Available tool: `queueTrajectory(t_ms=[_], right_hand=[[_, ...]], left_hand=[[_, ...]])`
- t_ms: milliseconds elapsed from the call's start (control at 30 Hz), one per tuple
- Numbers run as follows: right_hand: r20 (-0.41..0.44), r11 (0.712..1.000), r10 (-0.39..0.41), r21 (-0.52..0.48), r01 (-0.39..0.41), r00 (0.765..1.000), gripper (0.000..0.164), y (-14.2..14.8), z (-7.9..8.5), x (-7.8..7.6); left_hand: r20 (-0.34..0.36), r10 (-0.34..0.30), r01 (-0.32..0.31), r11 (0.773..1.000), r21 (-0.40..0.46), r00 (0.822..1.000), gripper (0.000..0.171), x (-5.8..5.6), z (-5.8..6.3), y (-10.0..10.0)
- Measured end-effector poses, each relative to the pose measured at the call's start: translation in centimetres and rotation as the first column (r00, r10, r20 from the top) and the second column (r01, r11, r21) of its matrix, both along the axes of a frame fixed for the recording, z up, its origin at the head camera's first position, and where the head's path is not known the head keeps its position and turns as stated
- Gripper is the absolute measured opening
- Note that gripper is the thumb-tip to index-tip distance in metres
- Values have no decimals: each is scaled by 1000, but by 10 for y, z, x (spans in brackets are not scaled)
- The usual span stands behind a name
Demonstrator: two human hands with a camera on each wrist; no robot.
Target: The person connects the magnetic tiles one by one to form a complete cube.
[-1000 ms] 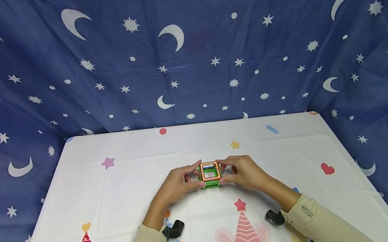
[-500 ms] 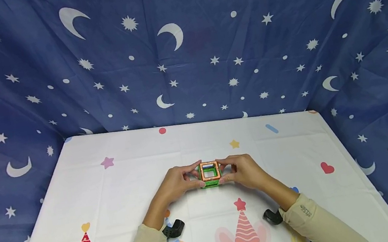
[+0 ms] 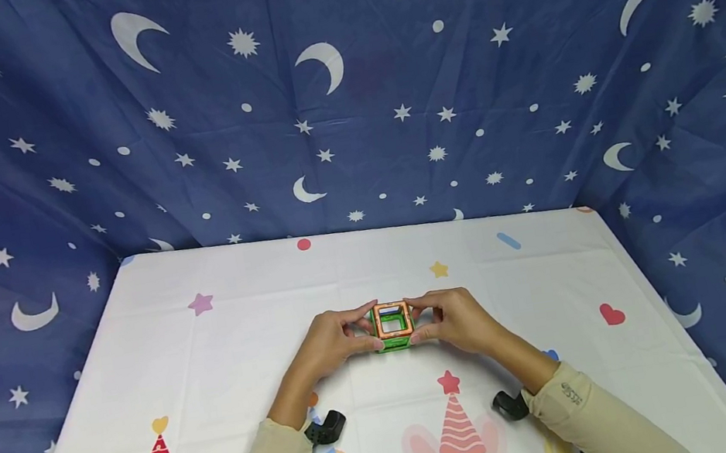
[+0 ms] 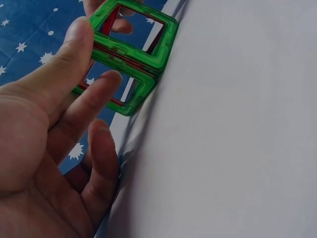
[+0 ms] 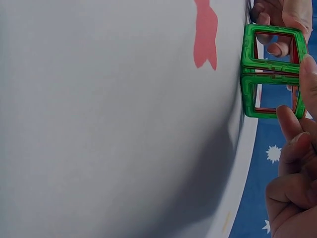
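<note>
A small cube of magnetic building tiles (image 3: 395, 344) sits on the table in the head view, between both hands. Its top is an orange open frame and its side facing me is green. My left hand (image 3: 333, 336) pinches the cube's left side, thumb at the near corner and index finger at the far one. On the other side my right hand (image 3: 457, 319) holds it the same way. Both wrist views show two green square frames (image 4: 126, 52) edge to edge, with red edges behind; in the right wrist view the green frames (image 5: 271, 65) stand close to the cloth.
A white tablecloth (image 3: 271, 365) with printed party animals, stars and a heart covers the table. A blue curtain (image 3: 356, 86) with moons and stars hangs behind and at both sides. Black wrist cameras (image 3: 326, 428) sit at the sleeve cuffs.
</note>
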State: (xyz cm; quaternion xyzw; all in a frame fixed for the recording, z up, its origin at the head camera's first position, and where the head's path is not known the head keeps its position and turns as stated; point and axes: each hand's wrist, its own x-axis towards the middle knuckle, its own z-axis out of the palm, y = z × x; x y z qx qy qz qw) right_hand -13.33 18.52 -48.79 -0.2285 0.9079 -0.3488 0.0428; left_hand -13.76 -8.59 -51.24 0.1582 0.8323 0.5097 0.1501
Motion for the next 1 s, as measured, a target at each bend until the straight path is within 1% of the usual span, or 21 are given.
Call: queueTrajectory(t_ms=[200, 367, 567, 667, 867, 1000], right_hand=[[20, 1000, -2, 17, 2, 1000, 64, 1, -1, -2], [28, 1000, 11, 27, -12, 1000, 64, 3, 0, -2], [39, 1000, 24, 7, -25, 999, 64, 4, 0, -3], [48, 1000, 26, 4, -26, 999, 64, 5, 0, -4], [74, 999, 32, 8, -32, 997, 69, 9, 0, -4], [81, 1000, 8, -5, -7, 997, 69, 18, 2, -3]], left_hand=[[-2, -3, 3, 1000, 3, 1000, 70, 1, 0, 0], [-5, -23, 23, 1000, 5, 1000, 71, 2, 0, 0], [-10, -34, 34, 999, 10, 999, 73, 1, 0, 0], [-18, -42, 42, 999, -7, 999, 74, 0, 0, -1], [-32, -75, 74, 997, -36, 997, 80, 1, 6, -3], [-27, -57, 55, 997, -58, 998, 80, 2, 15, -8]])
